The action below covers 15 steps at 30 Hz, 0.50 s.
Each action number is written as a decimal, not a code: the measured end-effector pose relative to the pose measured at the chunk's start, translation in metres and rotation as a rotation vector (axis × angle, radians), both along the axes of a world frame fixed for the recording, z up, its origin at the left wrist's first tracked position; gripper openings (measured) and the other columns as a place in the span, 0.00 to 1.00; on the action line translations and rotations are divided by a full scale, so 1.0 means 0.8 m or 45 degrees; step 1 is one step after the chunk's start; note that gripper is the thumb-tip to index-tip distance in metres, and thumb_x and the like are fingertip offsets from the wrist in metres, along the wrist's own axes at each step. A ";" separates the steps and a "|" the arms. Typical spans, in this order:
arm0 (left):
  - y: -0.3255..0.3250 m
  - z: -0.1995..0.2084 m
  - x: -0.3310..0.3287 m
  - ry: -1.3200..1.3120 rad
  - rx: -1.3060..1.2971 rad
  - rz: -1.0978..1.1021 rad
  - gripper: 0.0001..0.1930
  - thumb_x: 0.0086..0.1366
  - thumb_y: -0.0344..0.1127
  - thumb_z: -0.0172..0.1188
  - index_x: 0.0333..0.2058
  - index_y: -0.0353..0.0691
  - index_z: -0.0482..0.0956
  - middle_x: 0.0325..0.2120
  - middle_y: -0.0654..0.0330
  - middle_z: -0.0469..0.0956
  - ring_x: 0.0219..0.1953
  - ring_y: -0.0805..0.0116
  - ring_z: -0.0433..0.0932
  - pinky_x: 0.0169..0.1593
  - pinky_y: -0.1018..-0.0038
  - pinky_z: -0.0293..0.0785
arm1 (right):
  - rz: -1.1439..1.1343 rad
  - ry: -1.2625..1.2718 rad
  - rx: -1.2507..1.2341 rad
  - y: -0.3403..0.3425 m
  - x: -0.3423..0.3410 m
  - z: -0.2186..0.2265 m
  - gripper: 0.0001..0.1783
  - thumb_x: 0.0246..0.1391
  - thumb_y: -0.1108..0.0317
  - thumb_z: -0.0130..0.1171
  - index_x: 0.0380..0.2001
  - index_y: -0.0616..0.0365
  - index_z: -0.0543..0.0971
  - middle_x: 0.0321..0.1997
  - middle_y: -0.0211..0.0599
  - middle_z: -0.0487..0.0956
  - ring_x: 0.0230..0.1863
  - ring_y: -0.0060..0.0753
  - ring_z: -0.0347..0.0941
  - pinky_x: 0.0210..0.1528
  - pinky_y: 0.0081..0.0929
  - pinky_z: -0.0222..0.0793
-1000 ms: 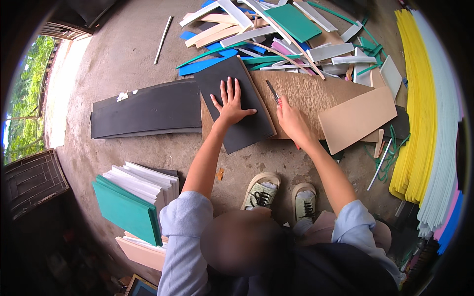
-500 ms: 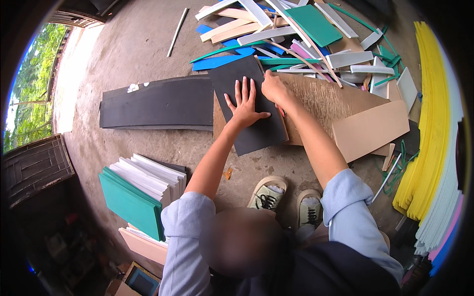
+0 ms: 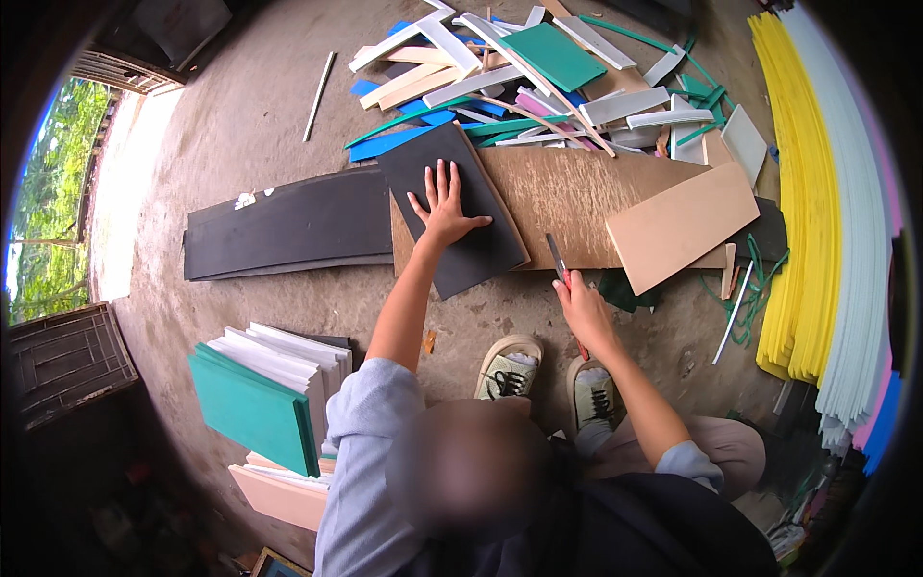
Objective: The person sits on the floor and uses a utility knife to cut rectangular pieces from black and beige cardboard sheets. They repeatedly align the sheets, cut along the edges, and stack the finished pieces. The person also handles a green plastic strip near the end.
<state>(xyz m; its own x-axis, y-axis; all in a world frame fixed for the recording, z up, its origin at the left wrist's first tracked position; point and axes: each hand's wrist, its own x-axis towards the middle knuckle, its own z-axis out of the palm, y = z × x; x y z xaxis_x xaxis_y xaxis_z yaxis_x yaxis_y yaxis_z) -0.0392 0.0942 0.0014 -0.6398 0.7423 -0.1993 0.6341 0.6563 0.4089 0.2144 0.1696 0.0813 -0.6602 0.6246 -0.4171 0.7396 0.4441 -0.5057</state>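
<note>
My left hand [image 3: 443,205] lies flat with fingers spread on a black foam sheet [image 3: 481,245] that rests on a brown cutting board [image 3: 586,197]. My right hand [image 3: 581,306] is closed around a utility knife [image 3: 559,262] with a red handle, its blade pointing up at the near edge of the board, just right of the black sheet's lower corner. My two shoes [image 3: 508,370] show below the board.
Long black sheets [image 3: 284,226] lie to the left. A tan panel [image 3: 681,226] rests on the board's right end. Coloured foam offcuts [image 3: 538,67] are piled behind. Yellow and white strips [image 3: 817,212] stand at right. Stacked green, white and tan sheets [image 3: 260,404] sit at lower left.
My right hand has drawn back from the far edge of the black sheet down along its right side to the board's near edge. The left hand stays pressed on the sheet.
</note>
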 end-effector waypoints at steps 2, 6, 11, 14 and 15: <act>-0.006 -0.002 -0.004 0.014 0.044 0.009 0.63 0.31 0.63 0.65 0.61 0.50 0.34 0.63 0.62 0.29 0.64 0.62 0.24 0.55 0.43 0.17 | -0.383 0.161 -0.513 0.025 -0.042 -0.009 0.18 0.52 0.55 0.48 0.29 0.63 0.67 0.21 0.49 0.75 0.28 0.55 0.72 0.29 0.44 0.65; 0.008 0.000 0.006 0.018 0.176 0.016 0.61 0.30 0.58 0.67 0.61 0.48 0.41 0.63 0.61 0.36 0.64 0.61 0.30 0.55 0.41 0.20 | -0.267 0.333 -0.057 0.067 -0.111 -0.090 0.17 0.46 0.63 0.57 0.31 0.66 0.67 0.25 0.47 0.74 0.26 0.42 0.73 0.31 0.34 0.68; -0.007 -0.004 0.008 0.056 0.393 0.109 0.54 0.35 0.50 0.68 0.60 0.45 0.46 0.62 0.63 0.43 0.64 0.62 0.36 0.57 0.46 0.21 | -0.375 0.333 -0.154 0.052 -0.176 -0.095 0.16 0.43 0.67 0.58 0.32 0.67 0.68 0.28 0.48 0.74 0.34 0.46 0.72 0.39 0.36 0.65; -0.006 0.000 0.003 0.067 0.503 0.179 0.54 0.37 0.52 0.66 0.60 0.43 0.45 0.60 0.61 0.46 0.63 0.61 0.38 0.57 0.45 0.21 | -0.449 0.437 -0.431 0.055 -0.177 -0.105 0.16 0.41 0.68 0.59 0.31 0.65 0.69 0.28 0.46 0.74 0.32 0.43 0.73 0.36 0.34 0.66; -0.002 0.002 0.008 0.003 0.498 0.252 0.53 0.38 0.54 0.66 0.60 0.43 0.45 0.60 0.60 0.46 0.63 0.61 0.37 0.56 0.44 0.21 | -0.459 0.474 -0.597 0.060 -0.173 -0.108 0.15 0.41 0.68 0.59 0.31 0.65 0.69 0.27 0.45 0.74 0.31 0.40 0.72 0.35 0.32 0.66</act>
<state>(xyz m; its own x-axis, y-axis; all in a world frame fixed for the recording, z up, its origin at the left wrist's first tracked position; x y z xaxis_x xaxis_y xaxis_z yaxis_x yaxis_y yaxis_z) -0.0325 0.0922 0.0031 -0.7776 0.6244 0.0740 0.5125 0.5612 0.6499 0.0764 0.2179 -0.0051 -0.5967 0.6409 -0.4828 0.5402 -0.1240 -0.8323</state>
